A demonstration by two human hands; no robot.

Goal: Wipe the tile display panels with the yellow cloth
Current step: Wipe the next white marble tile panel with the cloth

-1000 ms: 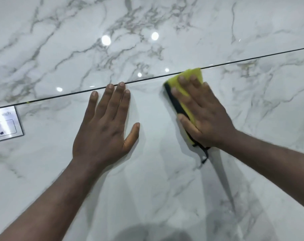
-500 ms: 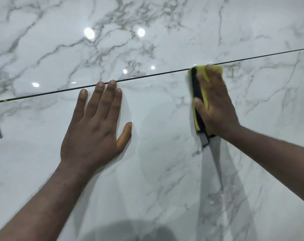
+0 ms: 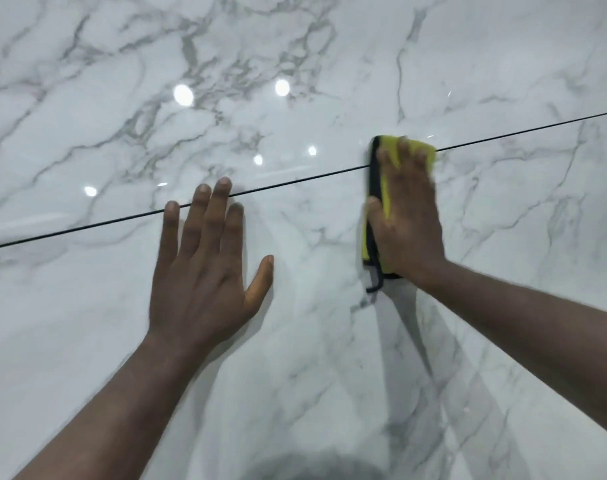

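No text, label, brand, number or sign legible. Tile panels (image 3: 295, 341): only grey veining and glare spots. Yellow cloth (image 3: 387, 192): no print visible.

the left hand (image 3: 205, 271) lies flat on the lower panel (image 3: 295, 375), fingertips at the seam (image 3: 295, 182); right of it, the right hand (image 3: 409, 216) presses the cloth (image 3: 389, 147) across the seam.
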